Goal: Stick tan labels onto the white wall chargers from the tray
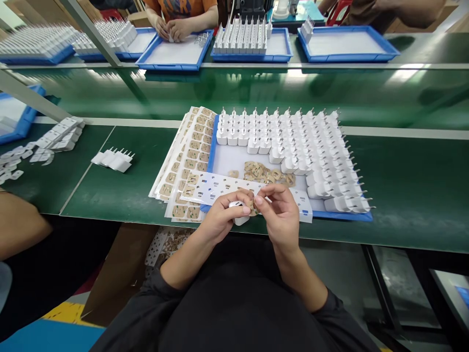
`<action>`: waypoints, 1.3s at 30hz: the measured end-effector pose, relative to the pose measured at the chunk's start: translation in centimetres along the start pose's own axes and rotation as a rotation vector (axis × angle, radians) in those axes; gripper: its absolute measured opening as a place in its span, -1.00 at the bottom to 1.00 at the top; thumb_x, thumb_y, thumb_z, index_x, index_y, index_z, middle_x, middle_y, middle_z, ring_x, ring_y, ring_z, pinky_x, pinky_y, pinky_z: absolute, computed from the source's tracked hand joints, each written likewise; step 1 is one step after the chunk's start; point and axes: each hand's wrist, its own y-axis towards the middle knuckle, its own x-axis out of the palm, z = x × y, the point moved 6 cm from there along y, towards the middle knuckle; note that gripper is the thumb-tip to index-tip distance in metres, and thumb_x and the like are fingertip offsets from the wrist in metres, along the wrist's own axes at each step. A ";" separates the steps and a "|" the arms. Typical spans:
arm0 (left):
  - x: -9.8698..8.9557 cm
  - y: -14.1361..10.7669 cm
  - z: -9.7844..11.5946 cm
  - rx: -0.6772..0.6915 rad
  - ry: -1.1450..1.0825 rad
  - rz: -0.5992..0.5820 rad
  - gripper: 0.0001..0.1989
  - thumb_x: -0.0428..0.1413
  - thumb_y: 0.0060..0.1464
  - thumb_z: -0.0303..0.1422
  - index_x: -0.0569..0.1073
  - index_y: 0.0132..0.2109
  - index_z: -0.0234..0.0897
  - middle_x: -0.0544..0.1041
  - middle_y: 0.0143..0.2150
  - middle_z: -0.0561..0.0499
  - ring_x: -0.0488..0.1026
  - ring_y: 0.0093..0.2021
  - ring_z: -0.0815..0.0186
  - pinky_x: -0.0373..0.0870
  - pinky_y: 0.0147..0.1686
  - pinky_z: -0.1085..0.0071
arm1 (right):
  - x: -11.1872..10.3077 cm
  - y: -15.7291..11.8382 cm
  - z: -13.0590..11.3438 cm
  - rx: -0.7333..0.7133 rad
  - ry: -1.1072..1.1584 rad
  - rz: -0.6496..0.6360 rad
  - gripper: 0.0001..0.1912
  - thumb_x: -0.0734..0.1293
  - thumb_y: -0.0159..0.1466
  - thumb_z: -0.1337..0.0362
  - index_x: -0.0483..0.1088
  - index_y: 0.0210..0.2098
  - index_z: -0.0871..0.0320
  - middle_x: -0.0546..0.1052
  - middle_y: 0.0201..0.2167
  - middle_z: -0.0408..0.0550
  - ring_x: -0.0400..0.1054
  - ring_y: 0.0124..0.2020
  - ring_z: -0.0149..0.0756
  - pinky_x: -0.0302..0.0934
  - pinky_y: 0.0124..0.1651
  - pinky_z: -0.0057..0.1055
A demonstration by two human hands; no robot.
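My left hand (225, 215) is wrapped round a small white plug housing (241, 220) near the table's front edge. Between the two hands is a tan adhesive sticker (252, 209), pinched by the fingertips of my right hand (280, 212). Beneath and behind the hands lies a white label sheet (220, 185) with few stickers left, across a blue tray (326, 214). The tray holds rows of white plugs (289, 129), prongs up, and a loose pile of tan stickers (262, 172). To its left, more sticker sheets (194, 146) are stacked.
Several white plugs (113, 160) lie left on the green table (142, 146), with white parts (60, 137) farther left. Across the belt (256, 88), a person in orange works over a blue tray (172, 52). Another person's arm (22, 225) is at the left edge. Below stands a cardboard box (120, 274).
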 end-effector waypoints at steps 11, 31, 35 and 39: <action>-1.6 -0.3 0.1 0.136 0.087 0.190 -0.87 0.37 -0.01 -0.26 0.63 -0.34 -0.19 0.50 -0.18 0.02 0.44 -0.19 0.31 0.36 -0.04 0.37 | -1.0 -0.8 -3.6 -0.678 -0.588 0.053 -0.79 0.42 0.29 0.40 0.53 -0.13 -0.01 0.50 -0.29 -0.09 0.45 -0.28 -0.27 0.42 -0.24 -0.27; -2.0 0.0 -0.2 0.071 0.058 0.241 -0.79 0.38 -0.04 -0.23 0.58 -0.46 -0.24 0.51 -0.24 -0.01 0.46 -0.17 0.28 0.37 -0.08 0.38 | 0.0 -0.7 -3.0 -0.676 -0.574 -0.246 -0.81 0.39 0.30 0.46 0.45 -0.17 0.04 0.50 -0.27 -0.08 0.44 -0.23 -0.26 0.39 -0.19 -0.27; -3.8 -0.4 0.6 0.095 0.041 0.337 -0.75 0.42 -0.10 -0.21 0.58 -0.43 -0.26 0.53 -0.19 -0.02 0.47 -0.14 0.25 0.36 -0.13 0.39 | -4.2 1.5 -2.5 -0.474 -0.461 -0.113 -0.92 0.38 0.32 0.37 0.46 -0.24 0.03 0.48 -0.30 -0.11 0.41 -0.25 -0.27 0.34 -0.19 -0.29; -6.1 -1.0 1.6 0.158 0.019 0.412 -0.75 0.44 -0.14 -0.22 0.59 -0.42 -0.24 0.55 -0.17 -0.03 0.46 -0.11 0.25 0.37 -0.15 0.42 | -9.2 5.9 -0.2 0.004 -0.590 -0.047 -0.85 0.39 0.32 0.14 0.47 -0.28 0.09 0.51 -0.34 -0.09 0.38 -0.35 -0.30 0.28 -0.31 -0.35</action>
